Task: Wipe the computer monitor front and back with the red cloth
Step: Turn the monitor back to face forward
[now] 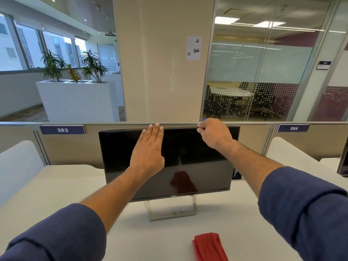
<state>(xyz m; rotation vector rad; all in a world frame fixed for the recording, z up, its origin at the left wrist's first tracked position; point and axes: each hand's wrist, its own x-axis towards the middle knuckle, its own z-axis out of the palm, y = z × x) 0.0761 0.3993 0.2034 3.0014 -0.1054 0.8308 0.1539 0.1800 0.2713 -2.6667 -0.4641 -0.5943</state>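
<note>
A black monitor (197, 162) stands on a silver stand (171, 211) in the middle of the white desk, its screen dark and facing me. My left hand (148, 149) is held flat with fingers together in front of the upper screen, fingertips at the top edge, holding nothing. My right hand (214, 133) curls over the monitor's top edge right of centre and grips it. The folded red cloth (209, 246) lies on the desk near the front edge, apart from both hands; its reflection shows in the lower screen.
The white desk (66, 189) is bounded by a beige partition (75, 147) labelled 383 and 384, close behind the monitor. White side dividers (18, 162) stand left and right. Another screen's edge (343, 161) shows at the far right. A pillar and glass rooms lie beyond.
</note>
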